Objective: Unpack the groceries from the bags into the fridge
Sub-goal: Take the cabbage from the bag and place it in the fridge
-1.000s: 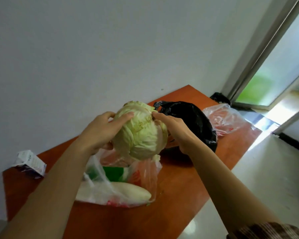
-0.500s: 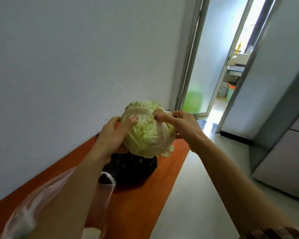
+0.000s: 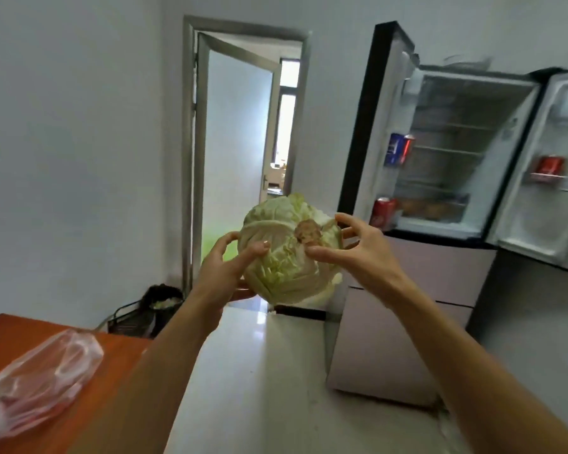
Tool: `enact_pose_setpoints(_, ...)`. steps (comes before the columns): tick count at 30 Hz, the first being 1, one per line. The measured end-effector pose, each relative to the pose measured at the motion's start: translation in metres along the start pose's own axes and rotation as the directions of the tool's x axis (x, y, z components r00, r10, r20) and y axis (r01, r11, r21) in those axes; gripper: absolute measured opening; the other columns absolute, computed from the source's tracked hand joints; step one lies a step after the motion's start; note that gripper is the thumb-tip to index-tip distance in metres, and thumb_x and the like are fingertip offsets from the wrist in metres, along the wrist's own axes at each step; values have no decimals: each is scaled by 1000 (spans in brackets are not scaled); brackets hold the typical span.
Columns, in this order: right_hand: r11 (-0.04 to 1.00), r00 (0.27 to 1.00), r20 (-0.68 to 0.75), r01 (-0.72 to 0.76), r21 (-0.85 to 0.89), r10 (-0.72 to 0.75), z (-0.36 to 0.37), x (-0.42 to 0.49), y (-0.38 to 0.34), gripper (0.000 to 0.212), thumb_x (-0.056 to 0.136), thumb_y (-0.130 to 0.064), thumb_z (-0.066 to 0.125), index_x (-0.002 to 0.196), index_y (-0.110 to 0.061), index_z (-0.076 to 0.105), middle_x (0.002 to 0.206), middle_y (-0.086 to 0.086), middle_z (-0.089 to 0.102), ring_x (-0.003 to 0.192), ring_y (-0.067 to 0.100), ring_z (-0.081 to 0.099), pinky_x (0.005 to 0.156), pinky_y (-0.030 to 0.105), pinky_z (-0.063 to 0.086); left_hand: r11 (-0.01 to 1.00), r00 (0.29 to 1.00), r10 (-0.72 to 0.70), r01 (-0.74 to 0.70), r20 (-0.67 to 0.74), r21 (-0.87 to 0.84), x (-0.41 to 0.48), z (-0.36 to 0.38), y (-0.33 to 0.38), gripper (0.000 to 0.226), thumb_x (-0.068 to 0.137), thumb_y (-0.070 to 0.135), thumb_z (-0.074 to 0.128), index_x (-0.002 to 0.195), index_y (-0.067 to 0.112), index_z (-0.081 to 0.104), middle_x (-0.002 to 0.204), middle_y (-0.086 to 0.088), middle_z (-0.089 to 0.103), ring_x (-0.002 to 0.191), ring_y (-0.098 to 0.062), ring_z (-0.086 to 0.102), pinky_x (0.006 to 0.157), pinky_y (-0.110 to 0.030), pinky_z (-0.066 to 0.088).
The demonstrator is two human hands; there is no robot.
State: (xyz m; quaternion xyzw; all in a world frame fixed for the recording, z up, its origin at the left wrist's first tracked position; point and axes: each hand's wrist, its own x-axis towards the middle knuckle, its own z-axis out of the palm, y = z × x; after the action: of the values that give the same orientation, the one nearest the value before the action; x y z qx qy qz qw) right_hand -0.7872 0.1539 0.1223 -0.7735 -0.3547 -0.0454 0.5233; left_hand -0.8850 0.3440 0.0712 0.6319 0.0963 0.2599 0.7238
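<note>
I see a round, pale green cabbage held up in mid-air between two bare hands, its leaves ribbed and crinkled, its brown cut stem facing me. The left hand cups the left and lower side, thumb pressed onto the leaves. The right hand is spread wider — its fingers touch the cabbage near the stem while the others arch loosely around the right edge. Together the hands carry it; neither is closed tight.

Beyond the cabbage stands the fridge, both upper doors swung open, white inside with clear shelves. Red cans sit in the left door, another red can in the right door — the lower drawers are smooth and pinkish.

At lower left is the corner of an orange-brown wooden table with a thin, crumpled clear plastic bag lying on it, something reddish inside. The floor is pale and glossy. Grey-white walls surround an open doorway, and a dark bin sits beside its frame.
</note>
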Motion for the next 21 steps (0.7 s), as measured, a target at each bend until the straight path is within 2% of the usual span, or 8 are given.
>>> enact_pose_setpoints(3, 1000, 996, -86, -5, -7, 4, -76, 30, 43, 77, 67, -27, 85, 134, -17, 48, 100, -9, 56, 92, 8, 58, 63, 12, 53, 1000, 995, 8, -5, 101, -30, 49, 89, -8, 67, 66, 43, 75, 126, 30, 51, 110, -11, 67, 84, -31, 71, 62, -34, 57)
enact_pose_setpoints(7, 999, 976, -219, -15, -46, 5, -162, 70, 110, 80, 64, -34, 86, 134, -21, 49, 103, -11, 56, 97, 10, 58, 67, 13, 53, 999, 976, 32, -24, 216, -36, 116, 196, -22, 75, 58, 45, 75, 127, 30, 49, 114, -7, 63, 88, -30, 69, 59, -31, 56)
enact_pose_setpoints(12, 989, 937, -349, -62, -136, 11, -252, 134, 198, 85, 58, -45, 86, 132, -24, 51, 103, -10, 57, 100, 16, 59, 82, 33, 55, 998, 947, 58, -42, 317, -56, 212, 310, -61, 56, 70, 37, 75, 121, 30, 53, 115, -6, 64, 90, -28, 70, 67, -37, 59)
enact_pose_setpoints(15, 982, 924, -382, -75, -173, 3, -300, 182, 254, 91, 55, -51, 86, 134, -23, 50, 106, -10, 58, 98, 17, 62, 81, 40, 57, 996, 927, 89, -77, 365, -48, 282, 375, -84, 36, 76, 34, 74, 109, 34, 57, 110, -2, 67, 90, -24, 71, 69, -39, 59)
enact_pose_setpoints(17, 983, 912, -411, -84, -162, 10, -332, 217, 286, 95, 52, -54, 87, 134, -26, 50, 109, -6, 58, 98, 20, 63, 78, 44, 59, 995, 912, 98, -84, 397, -53, 332, 420, -95, 31, 77, 35, 74, 104, 35, 58, 108, 1, 67, 90, -22, 71, 68, -37, 59)
enact_pose_setpoints(19, 984, 897, -442, -94, -151, 18, -365, 252, 313, 89, 55, -48, 88, 133, -27, 50, 111, -4, 58, 99, 18, 62, 73, 40, 60, 995, 905, 91, -65, 416, -76, 378, 463, -104, 40, 73, 38, 78, 108, 35, 58, 112, 1, 66, 92, -23, 71, 69, -41, 59)
enact_pose_setpoints(21, 983, 888, -459, -97, -155, 15, -397, 282, 337, 83, 61, -40, 87, 133, -28, 49, 111, -4, 57, 97, 11, 59, 68, 27, 56, 994, 897, 84, -46, 434, -98, 418, 506, -112, 52, 64, 43, 80, 111, 37, 57, 116, 1, 66, 95, -25, 70, 76, -49, 58)
